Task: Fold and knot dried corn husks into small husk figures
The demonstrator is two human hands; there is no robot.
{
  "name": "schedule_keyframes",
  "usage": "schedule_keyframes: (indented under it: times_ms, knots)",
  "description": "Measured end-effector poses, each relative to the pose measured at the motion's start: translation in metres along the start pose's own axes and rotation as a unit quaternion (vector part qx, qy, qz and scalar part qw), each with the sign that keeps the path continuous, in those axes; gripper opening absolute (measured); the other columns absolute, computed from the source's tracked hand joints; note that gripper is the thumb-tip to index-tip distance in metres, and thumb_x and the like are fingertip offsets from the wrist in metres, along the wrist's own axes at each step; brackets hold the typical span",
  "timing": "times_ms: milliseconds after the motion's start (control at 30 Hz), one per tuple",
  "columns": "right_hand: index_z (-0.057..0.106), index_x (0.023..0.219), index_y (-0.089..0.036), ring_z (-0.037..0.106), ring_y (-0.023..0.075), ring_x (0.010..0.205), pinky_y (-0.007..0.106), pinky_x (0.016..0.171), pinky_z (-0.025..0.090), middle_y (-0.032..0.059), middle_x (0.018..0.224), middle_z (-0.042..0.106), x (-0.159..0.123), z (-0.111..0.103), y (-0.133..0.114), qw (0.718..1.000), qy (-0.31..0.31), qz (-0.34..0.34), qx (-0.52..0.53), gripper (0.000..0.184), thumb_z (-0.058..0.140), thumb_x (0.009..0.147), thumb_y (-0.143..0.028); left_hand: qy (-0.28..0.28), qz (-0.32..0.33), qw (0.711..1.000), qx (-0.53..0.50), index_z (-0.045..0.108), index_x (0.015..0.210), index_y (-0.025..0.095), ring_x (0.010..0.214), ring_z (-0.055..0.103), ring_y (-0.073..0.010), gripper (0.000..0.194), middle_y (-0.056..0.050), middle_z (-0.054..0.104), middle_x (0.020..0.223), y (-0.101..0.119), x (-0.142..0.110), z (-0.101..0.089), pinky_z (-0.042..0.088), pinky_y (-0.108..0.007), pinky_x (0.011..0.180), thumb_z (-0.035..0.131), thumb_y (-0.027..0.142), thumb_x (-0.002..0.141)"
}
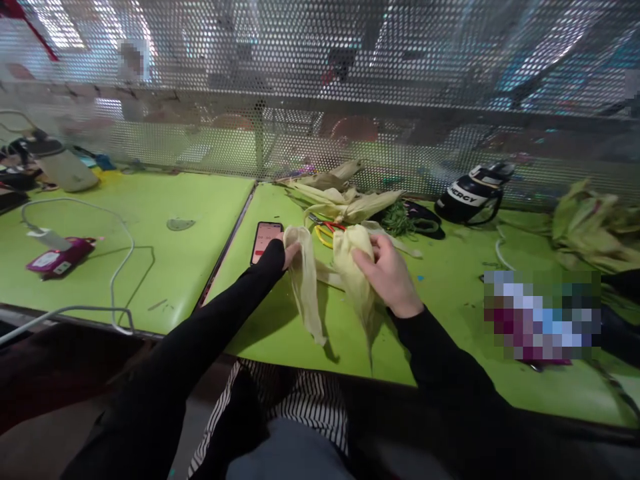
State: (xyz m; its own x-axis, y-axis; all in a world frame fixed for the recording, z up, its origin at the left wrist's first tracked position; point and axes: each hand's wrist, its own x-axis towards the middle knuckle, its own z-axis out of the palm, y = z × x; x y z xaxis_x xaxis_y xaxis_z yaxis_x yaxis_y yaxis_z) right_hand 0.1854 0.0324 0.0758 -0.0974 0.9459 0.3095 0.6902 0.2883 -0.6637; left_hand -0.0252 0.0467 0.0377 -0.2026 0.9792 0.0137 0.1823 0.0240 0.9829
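Note:
My left hand (292, 253) pinches the top of a long pale corn husk strip (309, 300), which hangs down over the green table. In my right hand (387, 275) is a wider bundle of pale corn husk (354, 267), its thin tip pointing down toward the table's front edge. Another strip of husk (329, 275) lies between the two hands. Just beyond them rest scissors or pliers with red and yellow handles (325, 233). A phone (267, 239) with a lit pink screen lies beside my left hand, partly covered by the sleeve.
A pile of dried corn husks (357, 203) lies at the back, beside green string (395, 219). A black bottle (473, 193) stands behind to the right, with more husks (590, 220) further right. A purple power strip (63, 257) and white cable (131, 247) lie left. A perforated metal screen (300, 87) rises behind.

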Motion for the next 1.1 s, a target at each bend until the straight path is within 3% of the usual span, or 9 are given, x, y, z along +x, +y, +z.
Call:
schedule_keyframes:
  times_ms: [67, 133, 267, 333, 400, 500, 667, 833, 1100]
  knots:
    - [0.054, 0.108, -0.016, 0.062, 0.0201, 0.06, 0.029, 0.051, 0.042, 0.0098, 0.084, 0.071, -0.006, 0.005, -0.023, 0.995, 0.041, -0.033, -0.088, 0.033, 0.053, 0.087, -0.041, -0.006, 0.033, 0.998, -0.051, 0.063, 0.091, 0.015, 0.079, 0.062, -0.0206, 0.017, -0.004, 0.063, 0.075, 0.0, -0.005, 0.01, 0.051, -0.034, 0.081, 0.067, 0.021, 0.075]
    - [0.055, 0.109, -0.014, 0.056, 0.0186, 0.047, 0.028, 0.045, 0.036, 0.0084, 0.071, 0.069, -0.011, 0.015, -0.043, 0.988, 0.003, -0.048, -0.148, 0.036, 0.046, 0.091, -0.045, -0.011, 0.037, 0.993, -0.113, 0.061, 0.09, 0.016, 0.076, 0.06, -0.0195, 0.017, -0.002, 0.06, 0.072, 0.006, -0.012, 0.019, 0.051, -0.034, 0.08, 0.068, 0.024, 0.077]
    - [0.054, 0.116, -0.016, 0.067, 0.0237, 0.067, 0.031, 0.056, 0.046, 0.011, 0.088, 0.074, -0.018, 0.031, -0.057, 0.985, -0.074, -0.107, -0.115, 0.045, 0.036, 0.097, -0.053, -0.07, 0.028, 0.968, -0.241, 0.061, 0.09, 0.017, 0.088, 0.063, -0.0221, 0.026, -0.005, 0.063, 0.078, 0.025, -0.025, 0.027, 0.051, -0.036, 0.088, 0.049, 0.04, 0.092]
    - [0.055, 0.12, -0.017, 0.069, 0.0263, 0.082, 0.035, 0.066, 0.05, 0.0125, 0.101, 0.074, -0.018, 0.03, -0.056, 0.985, -0.094, -0.117, -0.082, 0.047, 0.03, 0.099, -0.051, -0.101, 0.042, 0.96, -0.258, 0.062, 0.1, 0.015, 0.1, 0.063, -0.0231, 0.03, -0.008, 0.066, 0.093, 0.03, -0.027, 0.024, 0.049, -0.037, 0.094, 0.046, 0.04, 0.094]
    - [0.058, 0.118, -0.017, 0.069, 0.0277, 0.092, 0.037, 0.074, 0.051, 0.0135, 0.108, 0.072, -0.017, 0.027, -0.052, 0.985, -0.118, -0.12, -0.046, 0.047, 0.025, 0.101, -0.047, -0.121, 0.043, 0.955, -0.268, 0.056, 0.117, 0.015, 0.108, 0.061, -0.0235, 0.036, -0.009, 0.066, 0.108, 0.029, -0.025, 0.02, 0.047, -0.035, 0.099, 0.057, 0.037, 0.089]
    - [0.058, 0.121, -0.019, 0.07, 0.0256, 0.088, 0.037, 0.072, 0.053, 0.0107, 0.101, 0.073, -0.011, 0.024, -0.045, 0.982, -0.152, -0.108, 0.018, 0.044, 0.027, 0.101, -0.042, -0.137, 0.015, 0.943, -0.303, 0.046, 0.129, 0.013, 0.111, 0.061, -0.0242, 0.053, -0.012, 0.063, 0.118, 0.025, -0.019, 0.016, 0.045, -0.035, 0.101, 0.064, 0.032, 0.083]
    - [0.052, 0.123, -0.019, 0.066, 0.0201, 0.065, 0.035, 0.062, 0.053, 0.0045, 0.082, 0.069, 0.004, 0.028, -0.034, 0.99, -0.119, -0.063, 0.039, 0.037, 0.051, 0.091, -0.038, -0.147, -0.045, 0.907, -0.393, 0.049, 0.125, 0.007, 0.116, 0.06, -0.0246, 0.04, -0.014, 0.064, 0.116, 0.028, -0.012, 0.022, 0.042, -0.036, 0.105, 0.043, 0.022, 0.088]
    - [0.055, 0.111, -0.019, 0.065, 0.0222, 0.088, 0.038, 0.075, 0.054, 0.0101, 0.109, 0.066, 0.016, 0.039, -0.018, 0.992, -0.065, -0.066, 0.089, 0.044, 0.068, 0.077, -0.044, -0.186, -0.04, 0.881, -0.433, 0.054, 0.122, 0.013, 0.124, 0.056, -0.0285, 0.046, -0.012, 0.065, 0.123, 0.02, -0.011, 0.028, 0.04, -0.041, 0.109, 0.056, 0.031, 0.08]
    - [0.061, 0.103, -0.021, 0.069, 0.0244, 0.088, 0.038, 0.077, 0.056, 0.0068, 0.097, 0.072, 0.026, 0.033, -0.002, 0.945, -0.175, 0.088, 0.261, 0.057, 0.081, 0.061, -0.053, -0.193, -0.014, 0.91, -0.368, 0.061, 0.103, 0.015, 0.12, 0.057, -0.0343, 0.049, -0.013, 0.069, 0.109, 0.008, -0.001, 0.036, 0.04, -0.045, 0.108, 0.067, 0.05, 0.069]
